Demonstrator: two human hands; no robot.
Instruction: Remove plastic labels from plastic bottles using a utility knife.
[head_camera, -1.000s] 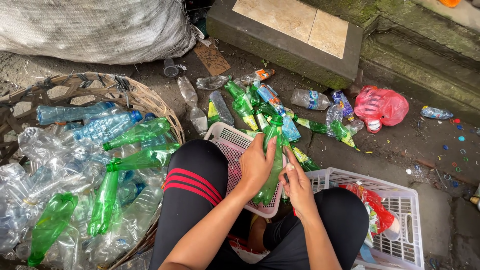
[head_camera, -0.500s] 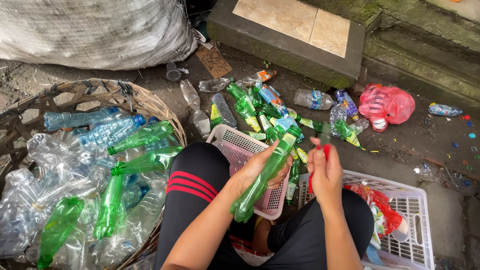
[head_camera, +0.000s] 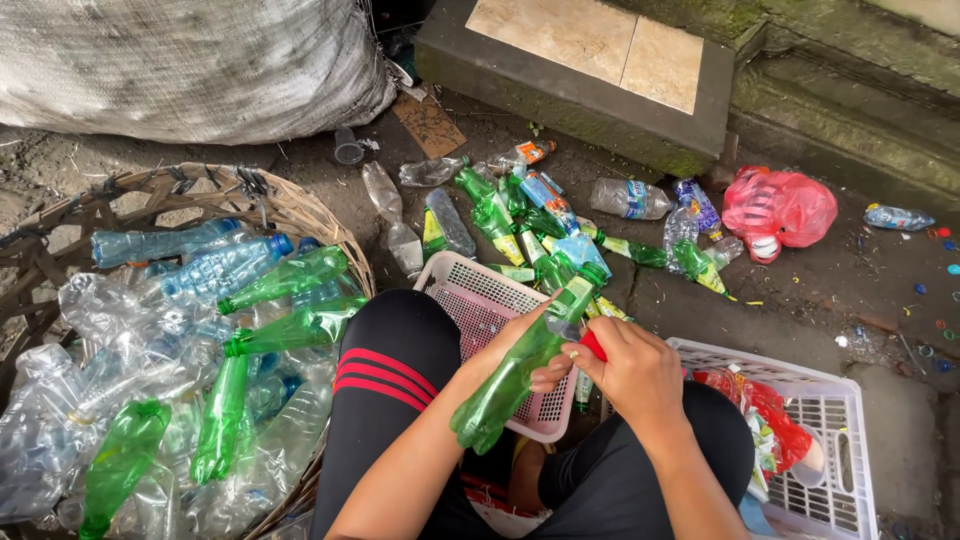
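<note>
Green bottle (head_camera: 510, 375) in both hands

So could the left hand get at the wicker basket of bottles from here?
Probably yes: the basket sits right beside the left knee with nothing between, though the left hand is holding a green bottle.

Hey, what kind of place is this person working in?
Probably an outdoor, informal yard for sorting plastic bottles: a woven basket heaped with bottles, more strewn on bare ground by a big sack, and the left hand holding a green bottle.

Blue label (head_camera: 543, 190) on a ground bottle; yellow label (head_camera: 432, 231) beside the pink basket (head_camera: 452, 275); red bag (head_camera: 778, 208) far right.
</note>
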